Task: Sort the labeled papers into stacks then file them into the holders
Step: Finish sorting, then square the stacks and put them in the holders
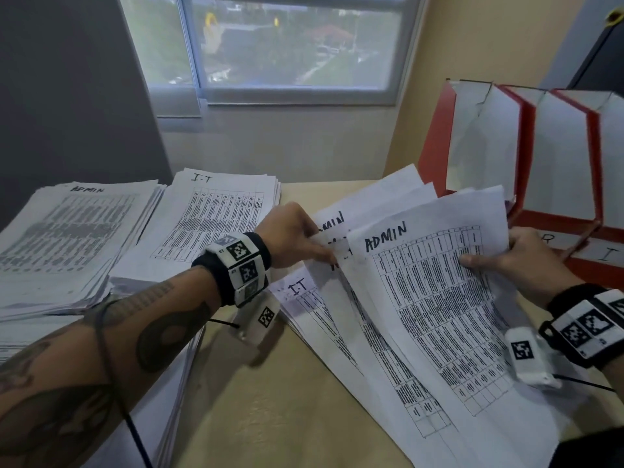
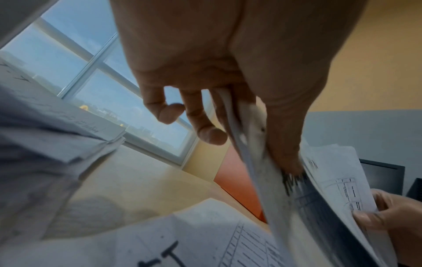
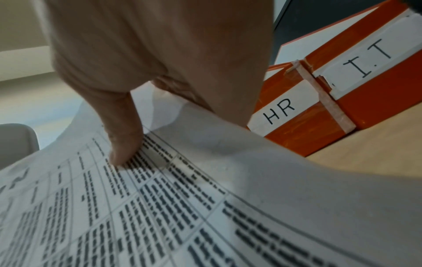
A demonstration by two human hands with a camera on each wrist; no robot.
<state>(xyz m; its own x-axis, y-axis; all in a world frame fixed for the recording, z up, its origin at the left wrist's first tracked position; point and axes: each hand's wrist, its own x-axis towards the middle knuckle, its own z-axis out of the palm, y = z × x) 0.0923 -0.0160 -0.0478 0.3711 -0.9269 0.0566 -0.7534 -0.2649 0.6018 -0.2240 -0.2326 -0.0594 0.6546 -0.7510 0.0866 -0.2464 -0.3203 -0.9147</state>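
Left hand (image 1: pixel 292 236) pinches the papers' (image 1: pixel 435 298) left edge; right hand (image 1: pixel 526 255) grips their right edge, thumb on top.

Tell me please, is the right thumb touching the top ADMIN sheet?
Touching. In the right wrist view, the right hand's thumb tip presses flat on the printed table of the ADMIN sheet, with no gap.

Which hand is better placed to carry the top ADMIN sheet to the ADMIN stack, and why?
Probably the left hand: it pinches the ADMIN sheet at its left edge, on the ADMIN stack side. The right hand grips the far edge beside the orange holders.
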